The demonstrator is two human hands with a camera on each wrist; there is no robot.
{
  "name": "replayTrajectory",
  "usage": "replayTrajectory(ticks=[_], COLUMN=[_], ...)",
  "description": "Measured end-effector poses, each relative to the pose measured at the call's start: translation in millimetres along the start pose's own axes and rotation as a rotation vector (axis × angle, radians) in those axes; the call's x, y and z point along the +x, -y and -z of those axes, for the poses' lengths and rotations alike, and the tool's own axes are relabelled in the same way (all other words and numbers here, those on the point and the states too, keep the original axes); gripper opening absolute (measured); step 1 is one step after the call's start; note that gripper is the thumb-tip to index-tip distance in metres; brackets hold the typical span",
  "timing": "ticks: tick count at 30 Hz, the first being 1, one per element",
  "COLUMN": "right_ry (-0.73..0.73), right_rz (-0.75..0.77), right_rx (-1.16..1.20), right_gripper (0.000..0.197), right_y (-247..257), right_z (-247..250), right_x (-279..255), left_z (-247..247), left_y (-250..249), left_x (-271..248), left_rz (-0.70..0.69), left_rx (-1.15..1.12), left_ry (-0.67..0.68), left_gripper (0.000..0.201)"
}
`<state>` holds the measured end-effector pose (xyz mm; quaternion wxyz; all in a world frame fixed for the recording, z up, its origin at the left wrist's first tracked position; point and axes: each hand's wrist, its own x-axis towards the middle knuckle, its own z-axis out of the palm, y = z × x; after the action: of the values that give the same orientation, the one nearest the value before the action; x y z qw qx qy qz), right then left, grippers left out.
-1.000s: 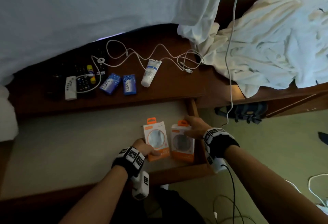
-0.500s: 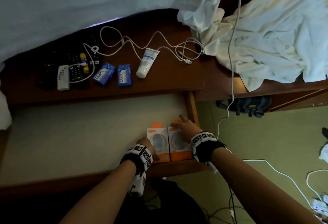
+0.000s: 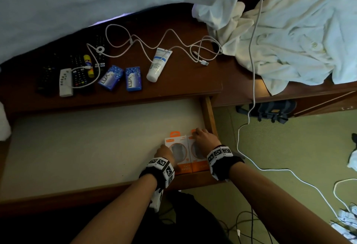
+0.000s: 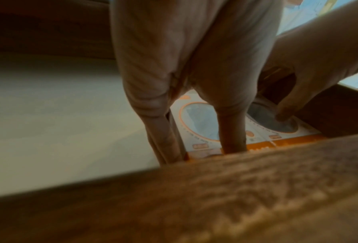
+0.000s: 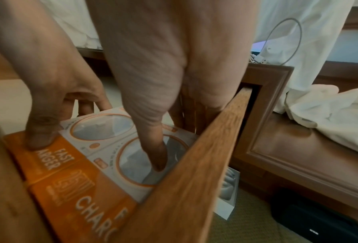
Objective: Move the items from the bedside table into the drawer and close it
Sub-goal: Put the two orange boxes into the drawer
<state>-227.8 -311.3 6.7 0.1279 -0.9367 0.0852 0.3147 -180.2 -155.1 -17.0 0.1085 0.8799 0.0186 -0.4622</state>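
Note:
Two orange-and-white charger boxes lie side by side in the front right corner of the open drawer (image 3: 209, 112). My left hand (image 3: 164, 152) holds the left box (image 3: 174, 141), thumb pressing its top (image 5: 38, 139) and fingers down its left edge (image 4: 169, 148). My right hand (image 3: 203, 137) holds the right box (image 3: 199, 166), thumb on its clear window (image 5: 159, 157), fingers between the box and the drawer's side wall (image 5: 194, 164). On the bedside table (image 3: 183, 85) lie two blue soap packs (image 3: 111, 77), a white tube (image 3: 158, 64), a white cable (image 3: 170, 39) and remotes (image 3: 80, 73).
A white remote (image 3: 65, 82) and a yellow stick (image 3: 87, 64) lie among the dark remotes. A bedsheet (image 3: 96, 2) overhangs the table's back. White cloth (image 3: 289, 41) is piled on the right bench; a cable (image 3: 253, 50) hangs to the floor by a dark bag (image 3: 270, 110).
Both hands brought the two boxes down and toward me, from tilted and apart to flat and touching in the drawer's front right corner. The table items have not moved.

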Motion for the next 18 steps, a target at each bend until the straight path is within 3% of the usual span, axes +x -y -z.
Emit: replayTrajectory(ticks=[9, 12, 16, 18], right_ry=[0.019, -0.034, -0.224, -0.311], right_rz=[-0.036, -0.052, -0.028, -0.008], right_rx=[0.068, 0.074, 0.146, 0.208], right_gripper=[0.056, 0.052, 0.046, 0.042], right_y=[1, 6, 28, 46], right_z=[-7, -2, 27, 51], right_x=[-3, -4, -3, 2], left_z=[3, 14, 66, 101], left_y=[3, 5, 3, 1], left_x=[2, -3, -3, -3], left_rz=[-0.041, -0.100, -0.106, -0.112], left_rx=[0.078, 0.135, 0.075, -0.012], left_ry=[0.080, 0.074, -0.047, -0.132], left_gripper=[0.085, 0.068, 0.062, 0.048])
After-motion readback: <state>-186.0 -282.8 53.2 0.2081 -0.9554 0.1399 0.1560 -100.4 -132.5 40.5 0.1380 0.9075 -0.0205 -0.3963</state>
